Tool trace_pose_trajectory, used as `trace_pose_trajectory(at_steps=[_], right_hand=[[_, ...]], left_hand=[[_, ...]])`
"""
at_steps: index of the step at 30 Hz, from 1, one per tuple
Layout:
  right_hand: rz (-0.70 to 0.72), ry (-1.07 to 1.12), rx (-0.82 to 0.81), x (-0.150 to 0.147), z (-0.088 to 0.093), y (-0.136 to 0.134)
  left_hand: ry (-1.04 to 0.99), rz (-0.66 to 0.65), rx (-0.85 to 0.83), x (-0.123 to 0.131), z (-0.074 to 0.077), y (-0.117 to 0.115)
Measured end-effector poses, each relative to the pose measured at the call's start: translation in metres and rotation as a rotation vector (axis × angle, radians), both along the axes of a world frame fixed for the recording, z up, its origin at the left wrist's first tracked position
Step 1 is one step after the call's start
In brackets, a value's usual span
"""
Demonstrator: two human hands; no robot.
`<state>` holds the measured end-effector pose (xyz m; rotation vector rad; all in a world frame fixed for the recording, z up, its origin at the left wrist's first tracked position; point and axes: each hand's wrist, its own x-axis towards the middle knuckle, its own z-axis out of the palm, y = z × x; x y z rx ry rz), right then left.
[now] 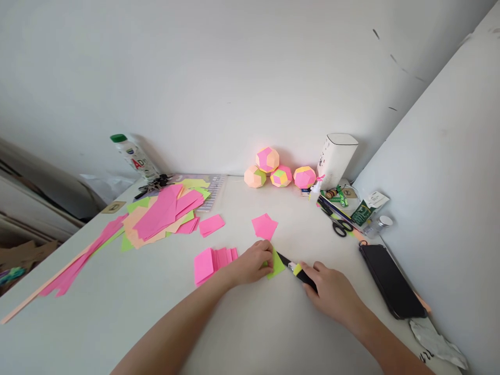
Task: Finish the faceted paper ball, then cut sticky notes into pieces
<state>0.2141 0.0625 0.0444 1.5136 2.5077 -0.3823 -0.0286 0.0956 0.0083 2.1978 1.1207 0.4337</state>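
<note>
My right hand (330, 291) is closed around the yellow-and-black handle of a utility knife (300, 272). Its dark blade points left and reaches the edge of a small green piece of paper (279, 264). With curled fingers, my left hand (255, 263) grips this paper at the table and covers its left part. Just beyond the fingers lies a pink paper pentagon (264, 226). A stack of pink paper pieces (203, 266) fans out to the left of my left hand, partly behind the forearm.
Several paper balls (267, 159) sit against the wall. Pink, peach and green sheets (156, 219) spread at left, near a bottle (133, 156) and a clear ruler (213, 192). Scissors (344, 227), a glue bottle (314, 191), a white box (336, 159) and a black phone (392, 281) stand or lie at right.
</note>
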Motion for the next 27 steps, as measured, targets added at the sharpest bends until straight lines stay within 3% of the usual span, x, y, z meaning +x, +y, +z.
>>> trace_pose_trajectory(at_steps=[27], right_hand=[[-0.04, -0.031, 0.029, -0.0084, -0.0023, 0.0001]], left_hand=[[-0.035, 0.001, 0.001, -0.0003, -0.0067, 0.0017]])
